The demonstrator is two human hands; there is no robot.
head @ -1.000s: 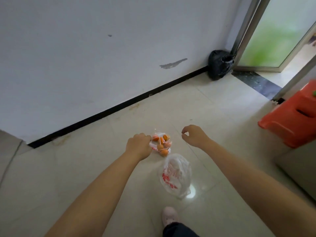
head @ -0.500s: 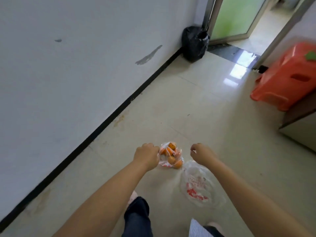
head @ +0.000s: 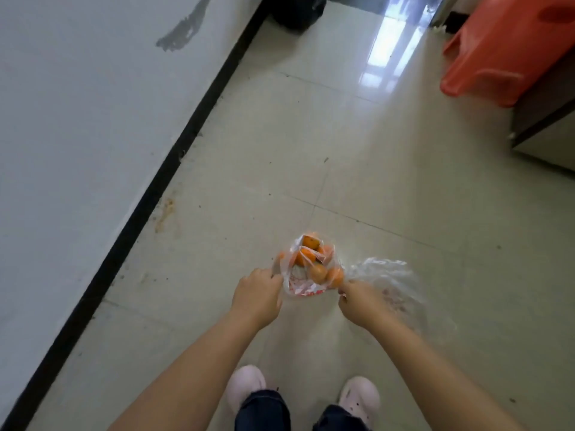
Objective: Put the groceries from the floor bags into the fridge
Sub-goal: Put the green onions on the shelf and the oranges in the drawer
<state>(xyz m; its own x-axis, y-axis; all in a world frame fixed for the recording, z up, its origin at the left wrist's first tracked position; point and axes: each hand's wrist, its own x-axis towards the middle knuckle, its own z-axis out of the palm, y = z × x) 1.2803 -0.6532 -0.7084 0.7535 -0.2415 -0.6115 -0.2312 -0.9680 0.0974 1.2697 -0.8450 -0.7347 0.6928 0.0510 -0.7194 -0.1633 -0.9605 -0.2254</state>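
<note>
A clear plastic bag of oranges (head: pixel 311 269) with red print hangs in front of me above the tiled floor. My left hand (head: pixel 256 298) grips its left edge. A second clear bag with red print (head: pixel 392 287), looking almost empty, trails out to the right. My right hand (head: pixel 357 301) pinches plastic where the two bags meet; which bag it holds is unclear. The fridge is out of view.
A white wall with a black skirting board (head: pixel 149 197) runs along the left. An orange plastic stool (head: pixel 504 48) rests on a low cabinet (head: pixel 547 119) at the upper right. A black bin bag (head: pixel 295 10) sits by the doorway. My two shoes (head: pixel 245 387) stand below.
Both bags have risen with my hands. My right hand has moved in beside the bag of oranges. The view has tilted further down and my feet now show.
</note>
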